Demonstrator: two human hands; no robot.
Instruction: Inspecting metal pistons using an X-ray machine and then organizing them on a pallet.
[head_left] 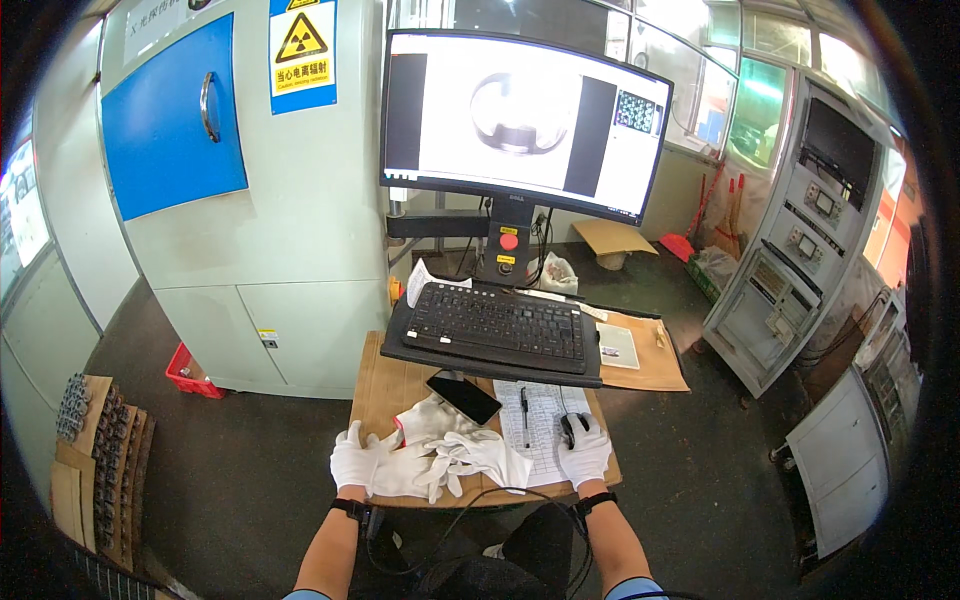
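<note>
My right hand [584, 455], in a white glove, is closed over a black computer mouse [574, 430] at the right side of the small table. Under and beside the mouse lies a printed sheet [541, 455] with a black pen [525, 412] on it. My left hand [354, 460], also gloved in white, rests at the table's left edge with its fingers slightly bent and a little apart; I see nothing in it. Loose white gloves [470, 455] lie just right of it. Behind them is a black phone [464, 398].
A black keyboard [497, 325] stands on a raised shelf below a lit monitor [430, 120] showing a grey ring-like picture. A cabinet with a blue door [170, 120] is on the left. Stacked metal parts [112, 460] stand lower left, a grey equipment rack [790, 240] at right.
</note>
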